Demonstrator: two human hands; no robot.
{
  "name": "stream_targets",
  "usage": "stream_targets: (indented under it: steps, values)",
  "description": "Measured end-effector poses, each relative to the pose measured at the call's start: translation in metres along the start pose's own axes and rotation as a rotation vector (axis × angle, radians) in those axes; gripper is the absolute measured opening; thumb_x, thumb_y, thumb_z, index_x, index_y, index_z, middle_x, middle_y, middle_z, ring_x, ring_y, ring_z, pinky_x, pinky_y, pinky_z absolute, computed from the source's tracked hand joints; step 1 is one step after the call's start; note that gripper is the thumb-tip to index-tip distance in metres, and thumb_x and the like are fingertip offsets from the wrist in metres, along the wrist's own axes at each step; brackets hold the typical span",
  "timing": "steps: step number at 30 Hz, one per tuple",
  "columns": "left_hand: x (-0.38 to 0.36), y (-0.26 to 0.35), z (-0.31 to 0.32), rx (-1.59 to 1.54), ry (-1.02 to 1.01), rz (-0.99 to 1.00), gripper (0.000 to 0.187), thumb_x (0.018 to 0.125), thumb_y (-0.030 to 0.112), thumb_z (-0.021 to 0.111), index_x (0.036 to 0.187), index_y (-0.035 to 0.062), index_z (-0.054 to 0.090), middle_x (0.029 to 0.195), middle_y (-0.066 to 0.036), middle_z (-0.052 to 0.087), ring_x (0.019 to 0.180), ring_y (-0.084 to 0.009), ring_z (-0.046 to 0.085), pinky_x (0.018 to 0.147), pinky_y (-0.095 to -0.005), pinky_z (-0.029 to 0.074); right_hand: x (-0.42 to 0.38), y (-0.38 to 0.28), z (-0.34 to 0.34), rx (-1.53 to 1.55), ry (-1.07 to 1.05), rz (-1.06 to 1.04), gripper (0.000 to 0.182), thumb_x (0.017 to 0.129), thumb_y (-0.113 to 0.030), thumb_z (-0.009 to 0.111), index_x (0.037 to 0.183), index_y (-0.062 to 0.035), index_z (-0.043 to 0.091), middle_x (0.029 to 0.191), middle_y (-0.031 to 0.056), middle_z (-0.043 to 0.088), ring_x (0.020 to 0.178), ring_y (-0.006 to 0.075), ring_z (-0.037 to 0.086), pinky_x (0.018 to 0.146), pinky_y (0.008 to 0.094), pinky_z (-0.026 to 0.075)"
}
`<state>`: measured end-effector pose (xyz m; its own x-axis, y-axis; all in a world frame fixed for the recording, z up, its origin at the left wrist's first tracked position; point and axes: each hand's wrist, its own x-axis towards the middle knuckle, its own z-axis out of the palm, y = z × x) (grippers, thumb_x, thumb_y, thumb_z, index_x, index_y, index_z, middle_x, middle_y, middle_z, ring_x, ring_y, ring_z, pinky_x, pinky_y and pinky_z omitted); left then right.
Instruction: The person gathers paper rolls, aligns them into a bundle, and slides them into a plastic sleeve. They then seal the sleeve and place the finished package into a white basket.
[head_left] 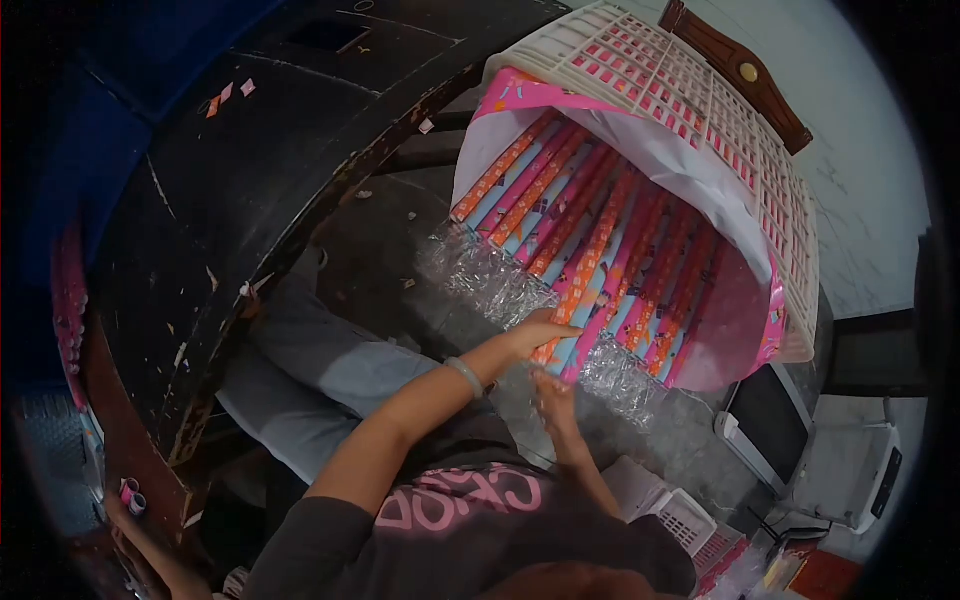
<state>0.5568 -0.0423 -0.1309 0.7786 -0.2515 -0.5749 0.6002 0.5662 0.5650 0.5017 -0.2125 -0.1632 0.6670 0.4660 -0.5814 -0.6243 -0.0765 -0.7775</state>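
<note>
My left hand (540, 335), with a pale bangle on its wrist, is closed around the lower ends of a few long patterned tubes (590, 265) in orange, pink and light blue. Just below it my right hand (557, 397) is curled close to the tube ends; its fingertips are blurred, and what they hold is not clear. Many more such tubes lie side by side inside a tipped white plastic basket (650, 65), which has a pink and white sheet lining (690, 165). Crinkled clear film (490, 280) sticks out from the tubes' near ends.
A worn black table (270, 130) with paper scraps runs along the left. Beyond the basket is a brown wooden piece (735, 70). A dark-topped flat device (765, 425) stands at right, near a small white basket (685, 520). Another person's arm (150, 550) shows at lower left.
</note>
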Motion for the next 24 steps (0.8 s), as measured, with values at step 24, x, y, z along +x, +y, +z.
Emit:
stream_targets:
  steps: [24]
  values:
    - [-0.170, -0.034, -0.117, -0.347, 0.165, 0.437, 0.033, 0.092, 0.018, 0.060, 0.119, 0.0011, 0.052, 0.111, -0.013, 0.063, 0.098, -0.0204, 0.063, 0.085, -0.0329, 0.052, 0.189, -0.044, 0.026, -0.006, 0.214, 0.134, 0.033, 0.083, -0.047, 0.067, 0.104, -0.0220, 0.064, 0.082, -0.0080, 0.058, 0.056, 0.0081, 0.039, 0.050, 0.0264, 0.031]
